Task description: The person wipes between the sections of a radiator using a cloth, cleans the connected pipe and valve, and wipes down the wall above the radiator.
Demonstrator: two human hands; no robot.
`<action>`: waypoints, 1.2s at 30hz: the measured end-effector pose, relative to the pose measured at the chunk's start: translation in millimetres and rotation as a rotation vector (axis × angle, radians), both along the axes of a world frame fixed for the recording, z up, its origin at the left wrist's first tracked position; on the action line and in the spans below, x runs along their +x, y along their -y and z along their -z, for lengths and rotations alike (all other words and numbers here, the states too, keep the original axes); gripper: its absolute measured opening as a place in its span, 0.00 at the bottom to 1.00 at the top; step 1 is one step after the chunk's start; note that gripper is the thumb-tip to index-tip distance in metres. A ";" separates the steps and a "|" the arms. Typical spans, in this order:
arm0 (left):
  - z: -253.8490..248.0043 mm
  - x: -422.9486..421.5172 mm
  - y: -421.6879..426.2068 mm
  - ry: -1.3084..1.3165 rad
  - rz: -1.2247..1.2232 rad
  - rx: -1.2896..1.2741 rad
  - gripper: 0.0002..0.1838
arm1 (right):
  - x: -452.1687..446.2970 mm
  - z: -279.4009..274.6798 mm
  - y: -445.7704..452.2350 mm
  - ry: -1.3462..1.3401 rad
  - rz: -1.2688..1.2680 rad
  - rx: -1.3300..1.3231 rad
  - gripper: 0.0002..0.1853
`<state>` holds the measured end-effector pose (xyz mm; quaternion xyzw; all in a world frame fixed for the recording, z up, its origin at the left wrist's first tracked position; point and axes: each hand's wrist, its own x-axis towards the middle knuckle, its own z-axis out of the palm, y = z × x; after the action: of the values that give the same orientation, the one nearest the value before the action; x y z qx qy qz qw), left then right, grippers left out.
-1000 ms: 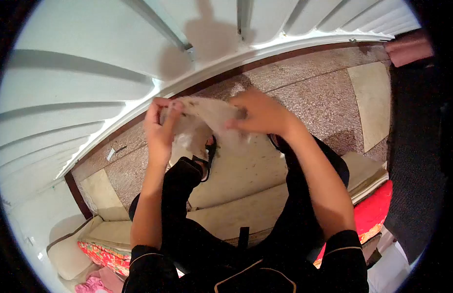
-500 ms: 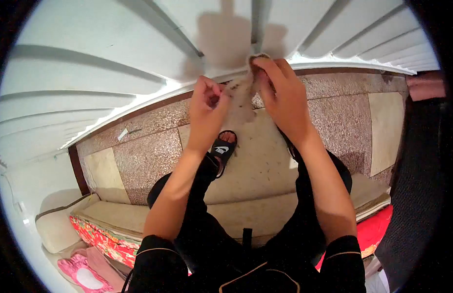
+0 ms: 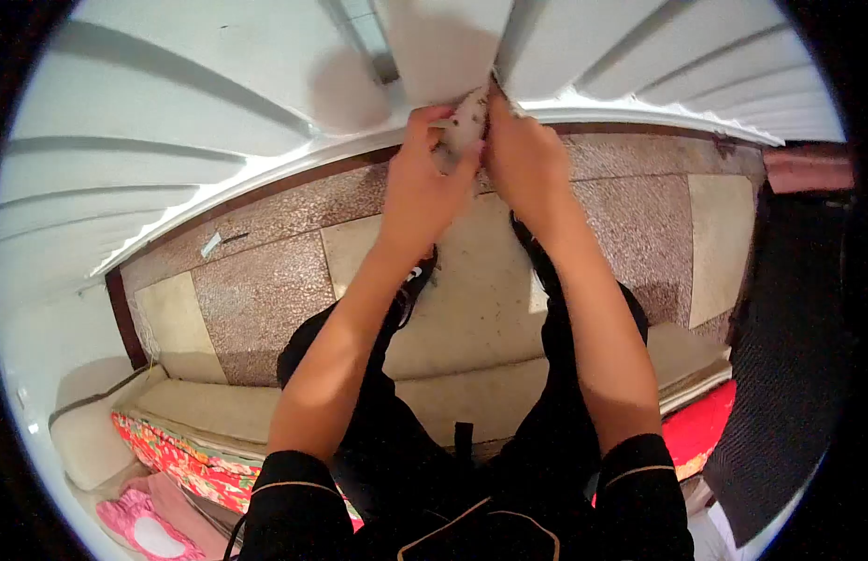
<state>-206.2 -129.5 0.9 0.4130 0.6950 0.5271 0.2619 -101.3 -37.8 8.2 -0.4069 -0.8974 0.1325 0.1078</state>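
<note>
A pale, dark-spotted cloth [image 3: 469, 117] is bunched between my hands, in front of the white ribbed panel [image 3: 443, 56] near its lower edge. My right hand [image 3: 527, 154] is closed on the cloth's right side, its fingers pointing up to the panel. My left hand [image 3: 429, 178] has curved fingers and thumb around the cloth's left edge. Part of the cloth is hidden behind my hands.
Below the panel runs a speckled brown floor [image 3: 261, 294] with pale sections. My black sandal [image 3: 417, 280] stands on it. A beige cushioned seat [image 3: 209, 407] with red floral fabric [image 3: 186, 458] lies behind my legs. A black mat [image 3: 789, 374] is at right.
Both hands have moved up toward the panel and closer together. The cloth, hanging from my right hand before, is now gathered higher, with my left hand around its edge.
</note>
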 end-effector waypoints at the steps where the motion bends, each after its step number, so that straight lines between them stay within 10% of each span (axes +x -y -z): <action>1: -0.5 -1.2 0.0 -0.089 -0.015 -0.040 0.25 | -1.5 0.5 0.9 0.055 -0.006 0.031 0.36; 15: 1.9 -0.2 10.2 -0.180 0.332 -0.469 0.26 | 80.8 -5.9 2.2 0.062 -0.009 -0.062 0.31; 36: 12.0 68.2 -30.0 0.139 0.314 -0.036 0.19 | 70.6 -5.0 -46.9 0.016 0.228 -0.291 0.31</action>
<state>-138.0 -99.5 -11.1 0.4744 0.6114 0.4944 0.3958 -30.7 9.1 13.2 -0.5184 -0.8176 0.2446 0.0550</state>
